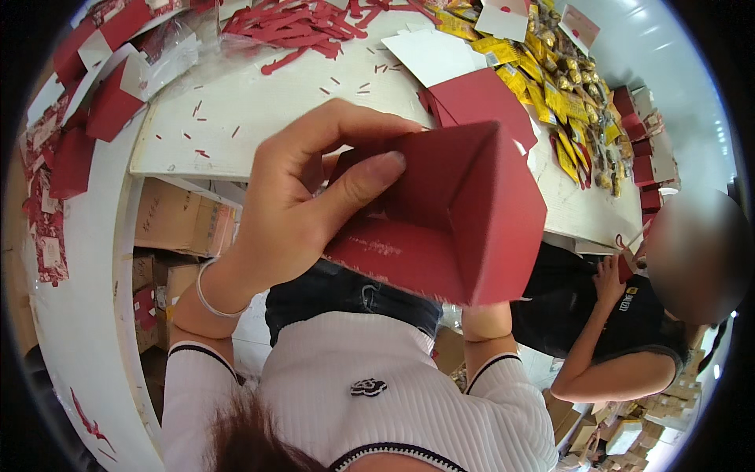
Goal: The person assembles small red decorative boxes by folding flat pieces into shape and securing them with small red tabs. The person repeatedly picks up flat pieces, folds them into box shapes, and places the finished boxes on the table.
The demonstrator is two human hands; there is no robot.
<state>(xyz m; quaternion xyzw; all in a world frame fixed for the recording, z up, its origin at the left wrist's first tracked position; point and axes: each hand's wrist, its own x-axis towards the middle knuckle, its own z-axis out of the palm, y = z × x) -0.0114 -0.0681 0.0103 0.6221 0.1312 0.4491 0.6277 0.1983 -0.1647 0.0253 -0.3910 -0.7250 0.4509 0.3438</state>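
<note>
A dark red folded cardboard box (503, 212) is held up close in front of me, its open side turned toward my left. My left hand (295, 189) grips its left edge, thumb on the near side and fingers curled over behind. Faint pale print and a rough, pale-flecked edge run along the box's lower panel. Behind the box my right hand is hidden; only my right forearm (487, 322) shows beneath it, so its fingers cannot be made out.
On the white table (236, 149) lie red paper strips (299, 27), small red scraps, yellow packets (550, 98) and gold-wrapped pieces (578, 75). Finished-looking red boxes (118, 98) stand at far left. A co-worker (613, 330) handles a small red item at right. Brown cartons (177, 216) sit underneath.
</note>
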